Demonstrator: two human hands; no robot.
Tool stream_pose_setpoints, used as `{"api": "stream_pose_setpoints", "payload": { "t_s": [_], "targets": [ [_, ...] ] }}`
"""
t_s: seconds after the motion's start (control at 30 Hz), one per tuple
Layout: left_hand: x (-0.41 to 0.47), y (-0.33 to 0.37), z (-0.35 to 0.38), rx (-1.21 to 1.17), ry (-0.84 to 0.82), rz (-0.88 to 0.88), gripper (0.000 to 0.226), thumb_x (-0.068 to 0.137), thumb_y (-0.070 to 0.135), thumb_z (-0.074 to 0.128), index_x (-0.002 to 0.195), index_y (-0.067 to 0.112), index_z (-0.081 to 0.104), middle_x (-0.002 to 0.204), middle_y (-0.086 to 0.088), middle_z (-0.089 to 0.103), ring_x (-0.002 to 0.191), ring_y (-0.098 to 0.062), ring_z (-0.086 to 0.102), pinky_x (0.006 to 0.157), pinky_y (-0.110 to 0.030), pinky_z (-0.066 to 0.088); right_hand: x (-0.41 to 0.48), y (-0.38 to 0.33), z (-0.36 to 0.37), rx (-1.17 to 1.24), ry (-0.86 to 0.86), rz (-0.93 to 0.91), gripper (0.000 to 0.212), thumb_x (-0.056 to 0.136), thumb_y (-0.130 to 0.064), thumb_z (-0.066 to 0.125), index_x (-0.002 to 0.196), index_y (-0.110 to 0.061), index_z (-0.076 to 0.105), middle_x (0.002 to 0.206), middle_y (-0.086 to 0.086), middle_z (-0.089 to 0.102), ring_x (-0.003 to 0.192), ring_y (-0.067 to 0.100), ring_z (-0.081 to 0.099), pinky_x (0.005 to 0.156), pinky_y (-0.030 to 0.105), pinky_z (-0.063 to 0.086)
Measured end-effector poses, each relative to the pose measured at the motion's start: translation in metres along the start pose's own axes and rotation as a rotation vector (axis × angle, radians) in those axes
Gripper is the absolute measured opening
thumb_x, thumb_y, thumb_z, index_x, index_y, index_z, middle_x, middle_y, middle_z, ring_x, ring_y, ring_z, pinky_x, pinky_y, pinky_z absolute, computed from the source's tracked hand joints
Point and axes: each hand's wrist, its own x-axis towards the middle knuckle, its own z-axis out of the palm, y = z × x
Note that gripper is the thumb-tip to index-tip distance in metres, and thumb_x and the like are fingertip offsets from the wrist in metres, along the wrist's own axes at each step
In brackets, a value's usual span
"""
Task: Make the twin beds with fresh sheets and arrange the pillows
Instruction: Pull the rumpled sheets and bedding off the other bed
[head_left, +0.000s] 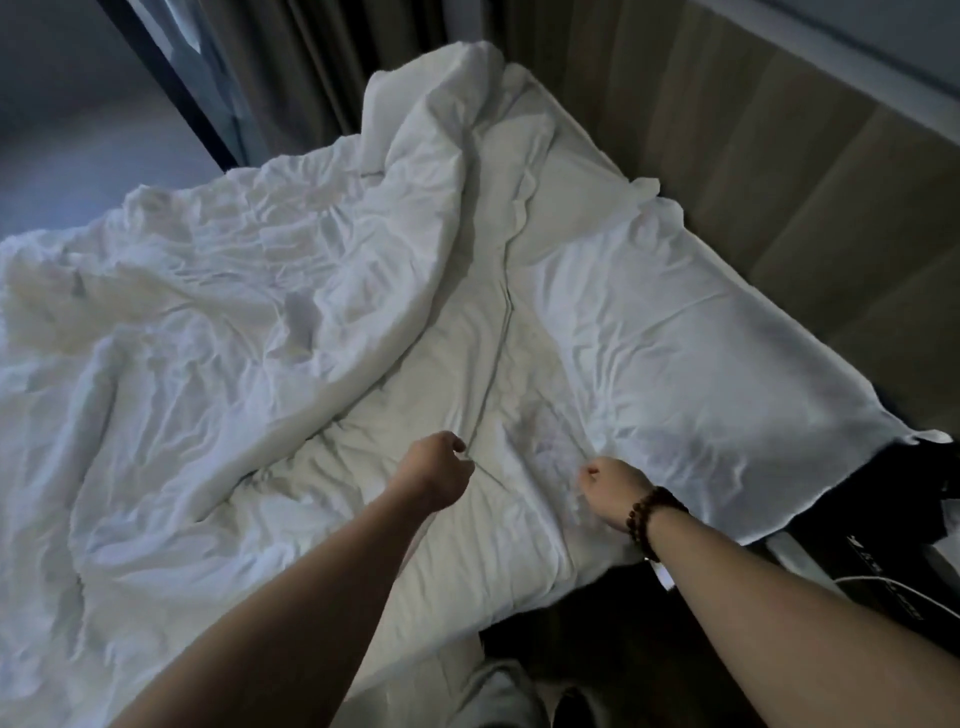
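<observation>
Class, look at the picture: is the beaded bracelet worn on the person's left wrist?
No: the beaded bracelet circles the wrist of the right hand, while the wrist of the left hand is bare.

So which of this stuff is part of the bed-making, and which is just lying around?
Job: crumpled white duvet, soft white pillow, left hand, right hand.
Lying about: thin white cable, dark pleated curtain, brown beaded bracelet.
</observation>
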Motion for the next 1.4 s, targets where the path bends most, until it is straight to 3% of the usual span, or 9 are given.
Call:
{"api": "stream_pose_setpoints", "payload": {
  "t_s": [0.3,0.53,0.63,0.73,0.9,1.07,1.13,1.27,1.4],
  "targets": [
    [0.230,0.066,0.038,0.156,-0.065,-0.010,0.038,0.088,0.023,0.062,0.124,0.009,0.060,0.122,-0.013,0.064,0.116,-0.032,0.061,0.093,-0.034,0.050,0.177,-0.041,-0.051,0.085,0.020,0.079,0.044,0.103,-0.033,0.039,0.127,-0.002,0.058,0.126,0.014,0.062,0.112,0.031,0.060,0.097,0.040,0.050],
    [0.350,0.068,0.111,0.280,-0.014,-0.226,0.086,0.077,0.049,0.072,0.143,0.010,0.033,0.143,-0.021,0.041,0.136,-0.041,0.040,0.113,-0.053,0.036,0.315,-0.010,-0.039,0.104,-0.032,0.070,0.032,0.099,-0.035,0.042,0.107,-0.014,0.064,0.107,0.005,0.069,0.097,0.025,0.064,0.092,0.037,0.052],
    [0.376,0.060,0.132,0.314,0.080,-0.298,0.081,0.082,0.052,0.061,0.146,0.012,0.029,0.144,-0.021,0.035,0.134,-0.051,0.034,0.113,-0.064,0.027,0.344,0.011,-0.034,0.106,-0.031,0.087,0.026,0.100,-0.043,0.047,0.112,-0.023,0.060,0.103,-0.004,0.067,0.092,0.016,0.062,0.083,0.025,0.047],
    [0.385,0.059,0.139,0.281,0.129,-0.340,0.072,0.087,0.047,0.048,0.148,0.016,0.029,0.147,-0.020,0.034,0.135,-0.052,0.034,0.113,-0.063,0.026,0.356,0.021,-0.029,0.158,-0.040,0.093,0.030,0.099,-0.047,0.052,0.117,-0.024,0.056,0.103,-0.006,0.063,0.075,0.006,0.058,0.072,0.021,0.043],
    [0.372,0.055,0.112,0.159,0.208,-0.302,0.037,0.091,0.019,0.053,0.127,0.013,0.058,0.129,-0.019,0.057,0.121,-0.041,0.057,0.101,-0.046,0.047,0.357,0.019,-0.030,0.156,-0.125,0.109,0.054,0.094,-0.057,0.049,0.131,-0.018,0.054,0.126,0.000,0.064,0.114,0.024,0.061,0.102,0.035,0.047],
    [0.342,0.072,0.060,0.048,0.257,-0.322,0.013,0.087,0.008,0.054,0.095,0.013,0.063,0.108,-0.020,0.067,0.107,-0.039,0.062,0.087,-0.039,0.050,0.330,0.007,-0.061,0.099,-0.251,0.082,0.040,0.101,-0.048,0.041,0.115,-0.017,0.062,0.105,0.005,0.062,0.104,0.027,0.062,0.086,0.031,0.045],
    [0.318,0.082,0.041,-0.035,0.306,-0.337,0.011,0.085,0.008,0.052,0.089,0.012,0.061,0.100,-0.017,0.068,0.101,-0.037,0.064,0.084,-0.039,0.050,0.314,-0.001,-0.074,0.138,-0.265,0.099,0.047,0.099,-0.053,0.040,0.118,-0.016,0.061,0.096,0.004,0.060,0.088,0.024,0.059,0.081,0.032,0.048],
    [0.258,0.092,-0.006,-0.082,0.406,-0.303,0.022,0.099,0.019,0.045,0.090,0.008,0.062,0.107,-0.023,0.067,0.102,-0.040,0.062,0.083,-0.037,0.046,0.277,-0.034,-0.101,0.322,-0.258,0.127,0.049,0.096,-0.056,0.047,0.122,-0.016,0.059,0.119,0.004,0.065,0.106,0.025,0.063,0.095,0.042,0.055],
    [0.193,0.114,-0.057,-0.206,0.410,-0.207,0.028,0.099,0.021,0.041,0.086,0.008,0.062,0.107,-0.030,0.067,0.098,-0.042,0.063,0.079,-0.042,0.048,0.234,-0.086,-0.121,0.550,-0.274,0.131,0.057,0.094,-0.061,0.050,0.119,-0.010,0.060,0.113,0.006,0.068,0.096,0.021,0.066,0.082,0.035,0.057]
  ]
}}
